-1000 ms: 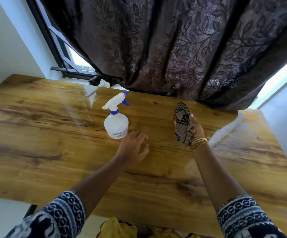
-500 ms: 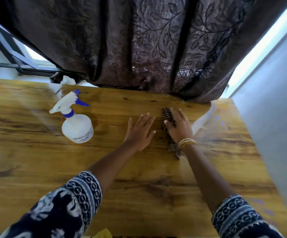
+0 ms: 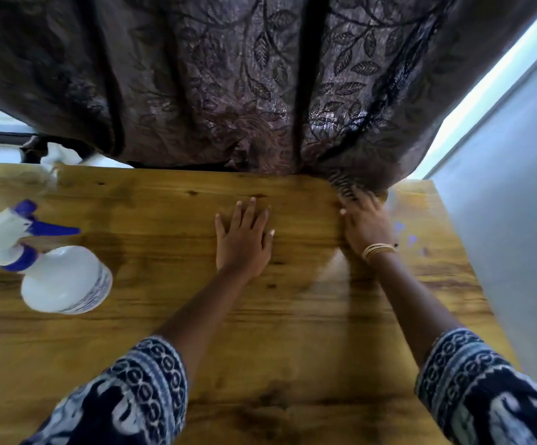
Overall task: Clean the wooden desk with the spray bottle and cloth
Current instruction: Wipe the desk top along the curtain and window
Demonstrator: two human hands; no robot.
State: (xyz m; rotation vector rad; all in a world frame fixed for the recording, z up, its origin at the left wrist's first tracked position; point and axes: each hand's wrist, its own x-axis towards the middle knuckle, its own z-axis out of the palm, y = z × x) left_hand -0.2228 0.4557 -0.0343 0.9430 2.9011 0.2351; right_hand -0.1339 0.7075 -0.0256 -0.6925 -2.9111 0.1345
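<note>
Wooden desk (image 3: 260, 348) across the lower frame. Dark leaf-patterned curtain (image 3: 228, 75) at twelve o'clock. Spray bottle (image 3: 61, 277) upright at nine. Left hand (image 3: 244, 242) flat, fingers straight, centre. Right hand (image 3: 365, 226) pressing striped cloth (image 3: 344, 184) at one o'clock, fingers extended.

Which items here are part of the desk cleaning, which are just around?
In use: spray bottle, standing untouched; cloth under the right hand; wooden desk; left hand flat on it.
Just around: dark curtain; gold bangles.
</note>
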